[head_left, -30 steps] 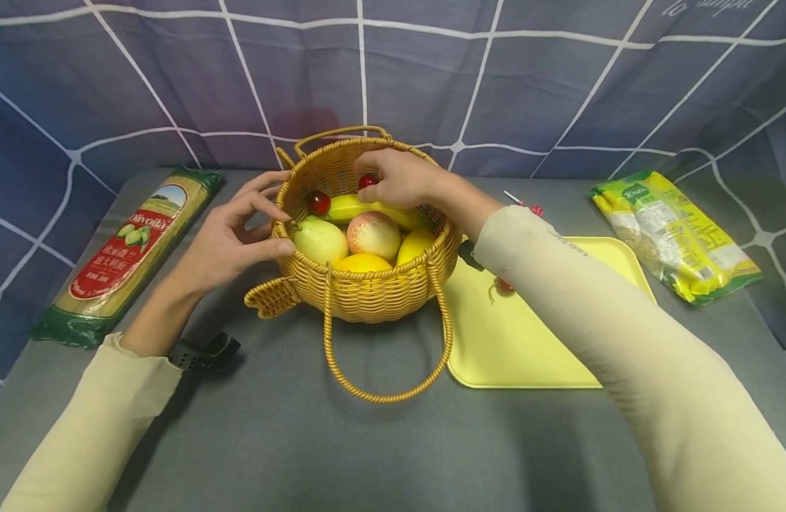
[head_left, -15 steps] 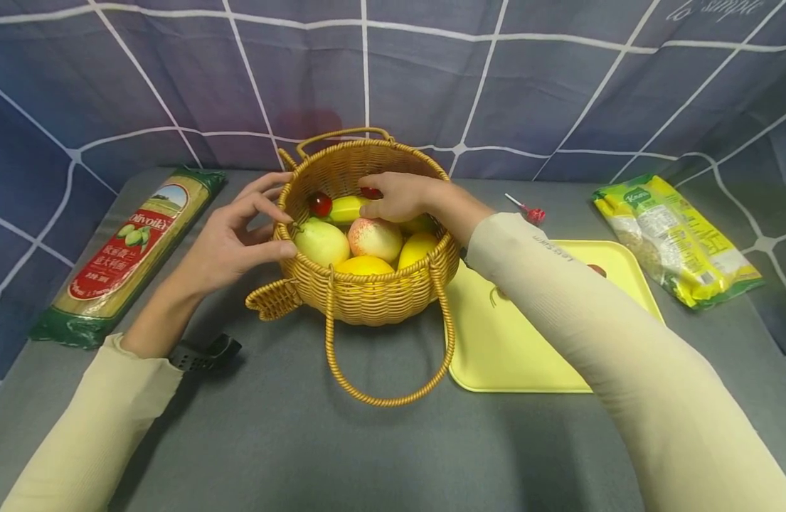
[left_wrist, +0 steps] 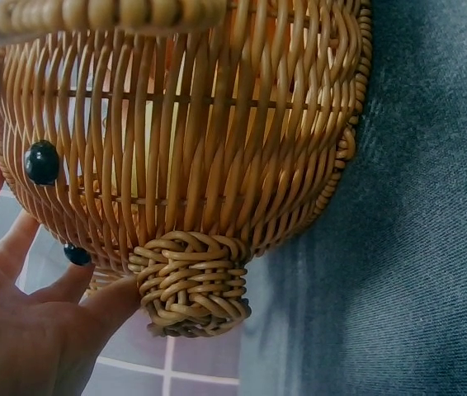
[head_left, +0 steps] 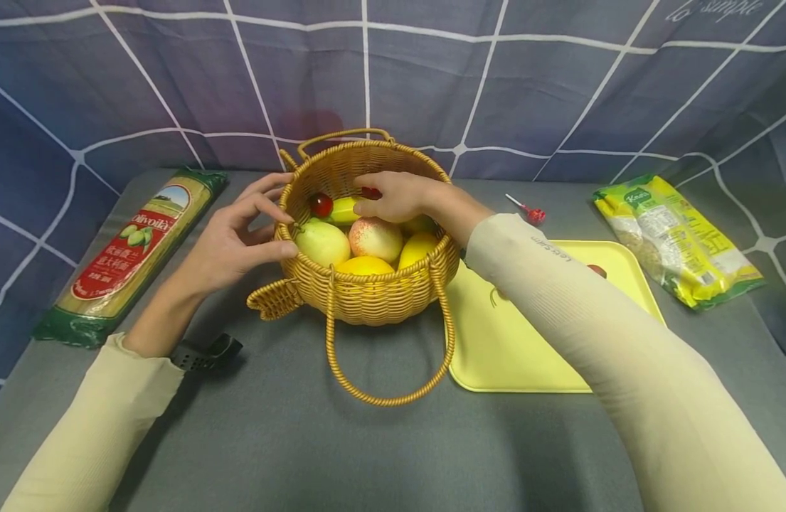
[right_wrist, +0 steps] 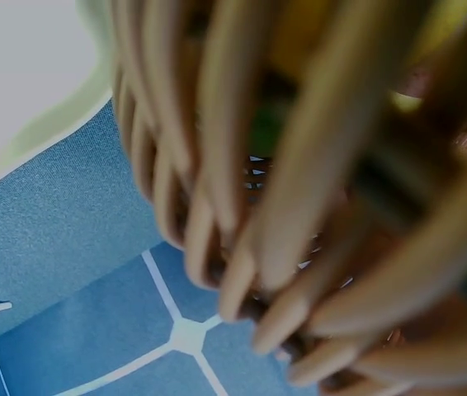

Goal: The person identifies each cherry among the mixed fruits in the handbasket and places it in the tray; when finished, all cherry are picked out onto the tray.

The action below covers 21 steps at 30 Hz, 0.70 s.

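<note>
My left hand (head_left: 235,235) holds the left side of a yellow wicker basket (head_left: 373,304), its thumb and fingertips at the rim. In the left wrist view its fingers (left_wrist: 12,247) spread along the woven wall by a stubby wicker knob (left_wrist: 192,285). Inside the basket, my right hand (head_left: 395,197) has a dark red cherry (head_left: 370,193) between thumb and fingers, mostly covered. Below it lie a peach (head_left: 375,240), a green pear (head_left: 322,243), a banana (head_left: 343,211) and yellow fruits (head_left: 365,266). Another cherry (head_left: 321,205) lies at the left. Wicker hides the right hand in its wrist view.
A yellow tray (head_left: 521,363) stands right of the basket, partly under the right sleeve; a small red thing (head_left: 597,271) lies on it. Behind is a red lollipop (head_left: 535,214). A Knorr bag (head_left: 677,238) lies far right, a spaghetti pack (head_left: 133,252) left. The basket handle (head_left: 389,402) hangs forward.
My right hand has lowered deeper into the basket with the cherry, over the banana and peach. The lollipop and more of the tray have come into sight. My left hand stays at the rim.
</note>
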{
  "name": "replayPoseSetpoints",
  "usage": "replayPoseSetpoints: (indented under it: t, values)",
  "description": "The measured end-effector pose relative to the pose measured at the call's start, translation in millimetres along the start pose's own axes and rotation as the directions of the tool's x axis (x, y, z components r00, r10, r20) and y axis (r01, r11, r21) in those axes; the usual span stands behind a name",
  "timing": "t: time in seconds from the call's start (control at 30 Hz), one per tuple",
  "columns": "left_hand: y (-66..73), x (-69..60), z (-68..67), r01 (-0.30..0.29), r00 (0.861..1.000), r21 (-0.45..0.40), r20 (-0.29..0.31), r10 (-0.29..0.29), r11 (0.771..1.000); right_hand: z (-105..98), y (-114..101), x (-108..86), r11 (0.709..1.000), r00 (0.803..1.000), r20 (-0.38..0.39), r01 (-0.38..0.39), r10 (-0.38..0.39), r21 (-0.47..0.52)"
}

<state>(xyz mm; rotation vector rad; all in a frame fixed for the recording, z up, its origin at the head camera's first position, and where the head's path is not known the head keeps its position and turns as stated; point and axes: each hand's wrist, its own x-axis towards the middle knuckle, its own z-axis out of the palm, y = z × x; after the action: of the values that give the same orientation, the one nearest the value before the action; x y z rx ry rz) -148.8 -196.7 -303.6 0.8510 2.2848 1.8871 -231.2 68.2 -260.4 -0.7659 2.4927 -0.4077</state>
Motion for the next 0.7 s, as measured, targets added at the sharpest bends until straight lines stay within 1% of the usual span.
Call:
replayPoseSetpoints:
  t: [0.07, 0.13, 0.2, 0.27, 0.3, 0.37, 0.43, 0.47, 0.53, 0.6, 0.7]
  values:
    - [0.1, 0.3, 0.3, 0.001, 1.0, 0.001, 0.0, -0.001, 1.0, -0.1, -0.3, -0.1, 1.0, 0.998, 0.055, -0.007, 0.007, -0.005]
    - [0.3, 0.3, 0.5, 0.0, 1.0, -0.003, -0.001, 0.0, 1.0, -0.4, -0.2, 0.2, 1.0, 0.996, 0.093, -0.017, 0.018, -0.021]
    - [0.4, 0.4, 0.7, 0.0, 1.0, -0.005, 0.001, 0.0, 1.0, -0.4, 0.0, 0.4, 0.999, 0.994, 0.101, -0.028, 0.032, -0.04]
    - [0.4, 0.4, 0.6, -0.002, 1.0, -0.008, 0.004, 0.002, 1.0, -0.2, 0.2, 0.7, 0.998, 0.996, 0.083, -0.035, 0.039, -0.049]
    - [0.4, 0.4, 0.6, -0.002, 1.0, -0.009, 0.006, 0.002, 1.0, -0.1, 0.4, 0.7, 0.998, 0.997, 0.066, -0.034, 0.038, -0.05]
    - [0.3, 0.5, 0.5, -0.004, 1.0, -0.007, 0.01, 0.004, 1.0, 0.5, 0.9, 0.1, 0.998, 0.999, 0.006, -0.032, 0.033, -0.046]
    - [0.2, 0.4, 0.4, -0.007, 1.0, -0.009, 0.012, 0.007, 1.0, 1.1, 1.4, -0.3, 0.999, 0.997, -0.076, -0.02, 0.017, -0.044]
    - [0.2, 0.3, 0.4, -0.008, 1.0, -0.008, 0.012, 0.008, 1.0, 1.5, 1.6, -0.5, 0.999, 0.992, -0.124, -0.012, 0.006, -0.046]
    - [0.2, 0.2, 0.3, -0.01, 1.0, -0.01, 0.012, 0.01, 1.0, 2.1, 1.7, -1.3, 0.998, 0.976, -0.217, 0.006, -0.018, -0.055]
    - [0.3, 0.0, 0.3, -0.011, 1.0, -0.007, 0.011, 0.011, 1.0, 2.8, 1.3, -2.1, 0.997, 0.955, -0.292, 0.032, -0.05, -0.066]
    - [0.2, -0.3, 0.2, -0.012, 1.0, -0.006, 0.01, 0.012, 1.0, 3.7, -0.4, -4.6, 0.993, 0.927, -0.361, 0.082, -0.106, -0.083]
